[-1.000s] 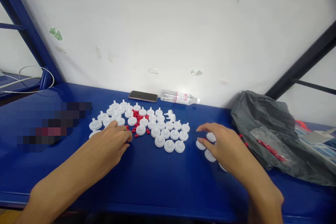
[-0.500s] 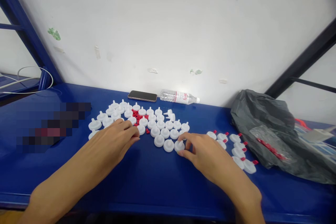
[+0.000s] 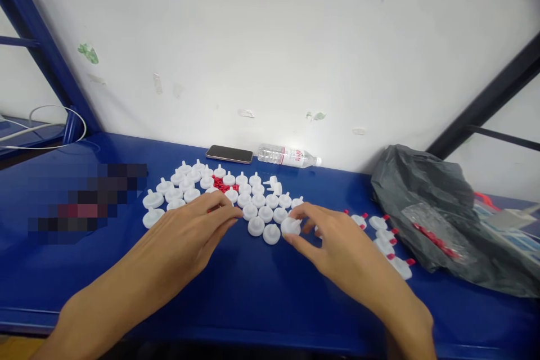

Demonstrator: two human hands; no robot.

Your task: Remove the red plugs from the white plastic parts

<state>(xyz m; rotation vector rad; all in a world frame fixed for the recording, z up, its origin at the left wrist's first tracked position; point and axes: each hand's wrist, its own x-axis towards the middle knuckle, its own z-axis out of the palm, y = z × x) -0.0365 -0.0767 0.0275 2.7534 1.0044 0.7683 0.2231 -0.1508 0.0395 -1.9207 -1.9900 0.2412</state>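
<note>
My right hand grips a white nozzle cap between thumb and fingers, its spout pointing up, at the right edge of a cluster of similar white nozzle caps. My left hand is closed in a pinch over the middle of the cluster, palm down. Whatever its fingertips hold is too small or hidden to make out. Small red tip caps lie in a heap among the white ones, partly covered by my left hand. Beyond my right hand, several white caps with red tips fitted lie on their sides.
A phone and a clear plastic bottle lie along the wall. At the right, a dark plastic bag carries a clear pouch of red pieces. All rests on a blue table.
My right hand has lifted the white nozzle cap slightly off its place. My left hand has moved right, away from the left-hand caps and towards the right hand.
</note>
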